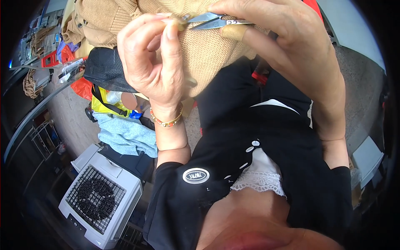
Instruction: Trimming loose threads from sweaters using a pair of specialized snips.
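Observation:
My right hand holds small thread snips, their two blades apart and pointing left. A yellowish tape or cover wraps one of its fingertips. Just left of the blade tips, my left hand has thumb and forefinger pinched together, a bracelet on its wrist. A small, shiny olive-coloured piece shows beside that pinch, perhaps a button; what exactly the fingers hold is too small to tell. Behind and below both hands lies a tan knitted garment, draped toward my lap.
More tan knitwear is heaped at the far left. Beside it are a black mesh item, a yellow bag and a light-blue knit. A white air cooler stands on the floor at the lower left.

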Available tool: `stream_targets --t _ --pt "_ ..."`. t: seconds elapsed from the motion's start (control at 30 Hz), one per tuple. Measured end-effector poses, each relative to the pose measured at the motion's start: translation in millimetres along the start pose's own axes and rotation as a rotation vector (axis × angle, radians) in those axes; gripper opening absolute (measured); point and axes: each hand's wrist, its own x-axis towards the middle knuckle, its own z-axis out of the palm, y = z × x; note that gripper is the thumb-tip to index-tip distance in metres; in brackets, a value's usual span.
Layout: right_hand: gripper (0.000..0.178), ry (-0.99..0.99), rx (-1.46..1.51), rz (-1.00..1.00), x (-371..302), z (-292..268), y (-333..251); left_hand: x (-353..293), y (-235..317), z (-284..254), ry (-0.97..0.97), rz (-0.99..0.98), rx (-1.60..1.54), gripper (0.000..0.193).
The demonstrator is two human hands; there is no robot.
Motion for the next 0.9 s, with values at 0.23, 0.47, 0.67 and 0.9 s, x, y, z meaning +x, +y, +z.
stream_targets --t 0.23,0.47,0.67,0.9 --pt "0.015 0.055 -0.012 -0.074 1.7 13.3 3.3 -4.6 0.7 -6.1 -0.035 0.112 0.189 0.017" --pt "0.013 -0.013 0.009 -0.055 5.1 18.7 19.5 -5.8 3.6 -2.4 0.010 0.081 0.145 0.015" --pt "0.011 0.496 0.142 -0.586 9.3 48.8 47.0 -7.6 2.0 -1.5 -0.004 -0.008 -0.004 0.015" --pt "0.019 0.449 0.278 -0.582 10.8 49.0 51.3 -12.3 17.8 3.6 0.007 -0.236 -0.101 0.027"
